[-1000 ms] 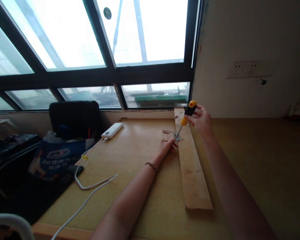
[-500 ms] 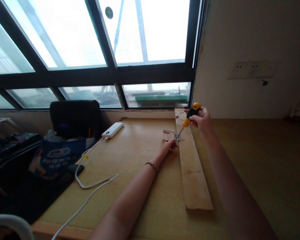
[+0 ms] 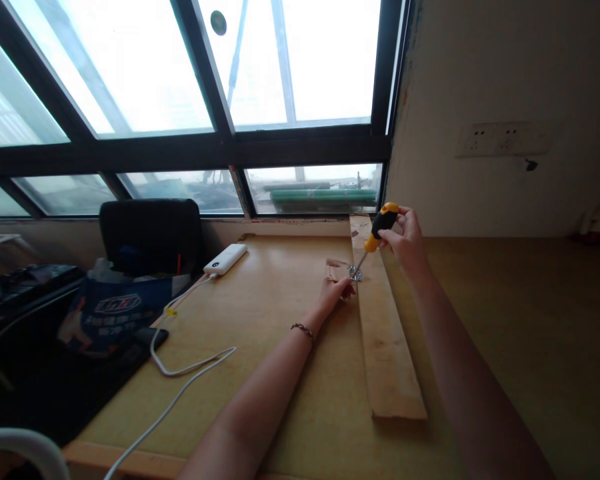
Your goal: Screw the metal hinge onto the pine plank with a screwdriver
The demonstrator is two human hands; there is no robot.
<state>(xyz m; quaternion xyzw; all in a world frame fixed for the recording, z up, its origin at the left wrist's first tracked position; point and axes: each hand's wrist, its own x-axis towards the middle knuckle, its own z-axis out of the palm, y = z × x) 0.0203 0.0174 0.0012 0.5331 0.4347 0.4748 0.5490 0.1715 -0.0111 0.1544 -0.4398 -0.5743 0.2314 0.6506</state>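
Note:
My right hand (image 3: 405, 233) grips the yellow-and-black handle of a screwdriver (image 3: 384, 223), its fingers wrapped near the top. The shaft slants down and left to a small silver metal hinge (image 3: 357, 274). That hinge lies at the left edge of a long wooden board (image 3: 387, 347), where a short wooden piece (image 3: 336, 267) meets it. My left hand (image 3: 337, 290) is closed beside the hinge at the screwdriver's tip, fingers curled together. Whatever those fingers pinch is too small to make out.
A white power bank (image 3: 226, 259) with a white cable (image 3: 195, 367) lies on the table (image 3: 275, 307) to the left. Beyond the table's left edge are a black chair (image 3: 150, 230) and a blue bag (image 3: 117, 307). Windows and a wall socket (image 3: 495, 139) are behind.
My right hand has shifted very slightly on the screwdriver handle, whose top tips a little to the left. The left hand, hinge and boards look the same.

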